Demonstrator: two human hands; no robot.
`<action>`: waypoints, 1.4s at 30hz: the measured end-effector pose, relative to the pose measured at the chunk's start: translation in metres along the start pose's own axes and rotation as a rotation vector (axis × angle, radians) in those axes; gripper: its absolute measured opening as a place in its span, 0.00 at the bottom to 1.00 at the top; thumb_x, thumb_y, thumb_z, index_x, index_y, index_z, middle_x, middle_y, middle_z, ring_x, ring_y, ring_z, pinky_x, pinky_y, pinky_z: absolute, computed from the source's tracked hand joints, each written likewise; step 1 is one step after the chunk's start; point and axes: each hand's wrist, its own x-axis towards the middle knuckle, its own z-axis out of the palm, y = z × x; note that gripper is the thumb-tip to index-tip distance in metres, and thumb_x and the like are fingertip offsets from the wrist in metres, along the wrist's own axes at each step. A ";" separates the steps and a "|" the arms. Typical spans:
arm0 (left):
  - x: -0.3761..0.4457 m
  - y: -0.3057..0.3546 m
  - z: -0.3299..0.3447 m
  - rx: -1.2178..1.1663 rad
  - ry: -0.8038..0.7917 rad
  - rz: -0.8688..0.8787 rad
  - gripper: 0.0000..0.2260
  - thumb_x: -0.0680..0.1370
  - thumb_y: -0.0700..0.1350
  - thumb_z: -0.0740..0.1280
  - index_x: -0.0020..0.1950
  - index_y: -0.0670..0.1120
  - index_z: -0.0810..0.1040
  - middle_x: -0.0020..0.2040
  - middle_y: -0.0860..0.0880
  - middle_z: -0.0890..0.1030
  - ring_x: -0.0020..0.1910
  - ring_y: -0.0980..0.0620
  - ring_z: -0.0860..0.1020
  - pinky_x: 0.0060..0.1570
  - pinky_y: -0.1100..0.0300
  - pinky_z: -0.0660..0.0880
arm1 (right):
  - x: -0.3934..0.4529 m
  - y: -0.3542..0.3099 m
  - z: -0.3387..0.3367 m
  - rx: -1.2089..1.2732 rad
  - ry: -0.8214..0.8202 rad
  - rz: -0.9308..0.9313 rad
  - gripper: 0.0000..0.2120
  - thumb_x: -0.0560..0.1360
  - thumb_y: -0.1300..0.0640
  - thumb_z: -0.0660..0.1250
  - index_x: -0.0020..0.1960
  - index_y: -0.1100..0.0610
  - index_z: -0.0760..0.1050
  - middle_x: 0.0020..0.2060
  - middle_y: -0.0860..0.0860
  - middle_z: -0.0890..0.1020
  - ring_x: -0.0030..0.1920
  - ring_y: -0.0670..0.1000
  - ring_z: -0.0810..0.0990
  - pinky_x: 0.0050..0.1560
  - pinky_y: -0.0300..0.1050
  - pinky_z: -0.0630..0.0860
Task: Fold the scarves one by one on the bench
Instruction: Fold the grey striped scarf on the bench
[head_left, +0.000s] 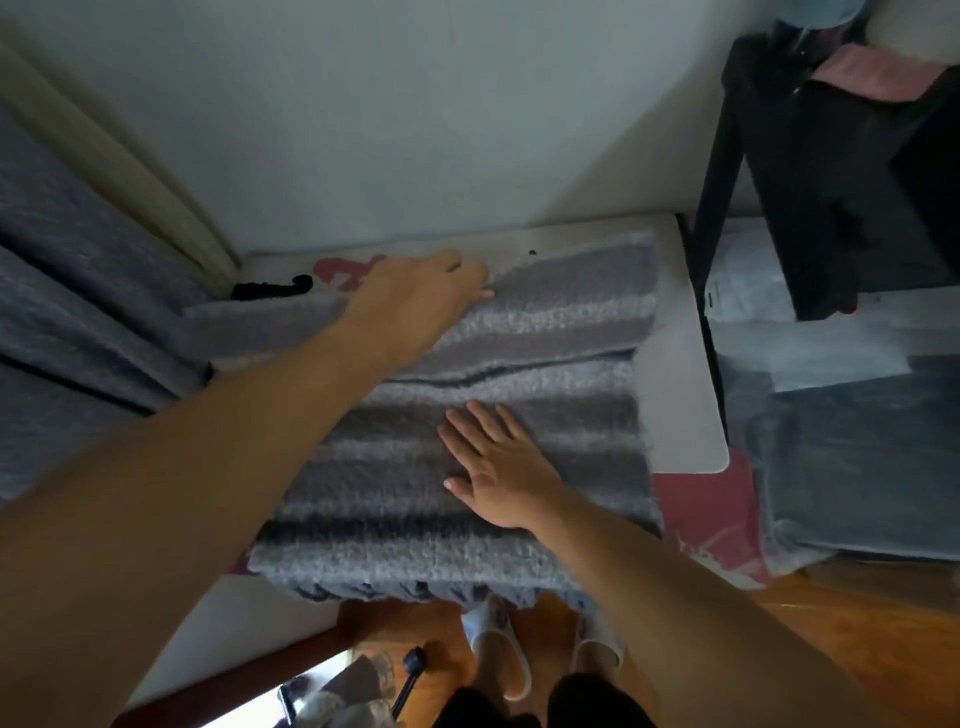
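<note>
Bench (680, 395): straight fingers (483, 421) on scarf (561, 322)

Fuzzy woollen striped scarf (467, 374), smooth matt white bench (680, 364), glossy wooden floor (857, 623)

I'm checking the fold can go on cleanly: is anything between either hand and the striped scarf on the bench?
Nothing visible is. The right hand lies flat on the grey striped scarf, and the left hand touches its far edge. A small black item lies on the bench beyond the scarf's left part, off the fold.
</note>
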 end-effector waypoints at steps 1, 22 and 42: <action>-0.003 0.001 0.002 -0.013 0.032 0.020 0.15 0.82 0.52 0.61 0.44 0.43 0.75 0.34 0.44 0.75 0.24 0.44 0.73 0.26 0.62 0.54 | 0.001 0.000 -0.005 0.033 -0.030 -0.010 0.34 0.82 0.35 0.40 0.82 0.51 0.42 0.81 0.48 0.38 0.79 0.53 0.33 0.78 0.57 0.38; -0.027 -0.004 0.004 -0.183 0.120 0.014 0.26 0.87 0.58 0.48 0.48 0.42 0.78 0.38 0.45 0.77 0.29 0.45 0.75 0.22 0.52 0.72 | -0.116 0.091 -0.010 -0.113 0.171 0.329 0.34 0.82 0.37 0.48 0.75 0.61 0.66 0.73 0.55 0.67 0.73 0.60 0.64 0.76 0.57 0.58; -0.183 0.200 0.040 -0.293 -0.320 -0.256 0.23 0.64 0.43 0.80 0.55 0.51 0.77 0.55 0.46 0.76 0.56 0.43 0.73 0.56 0.45 0.77 | -0.119 0.109 -0.076 0.986 0.169 0.671 0.33 0.78 0.46 0.68 0.79 0.51 0.58 0.72 0.49 0.70 0.72 0.53 0.70 0.68 0.45 0.67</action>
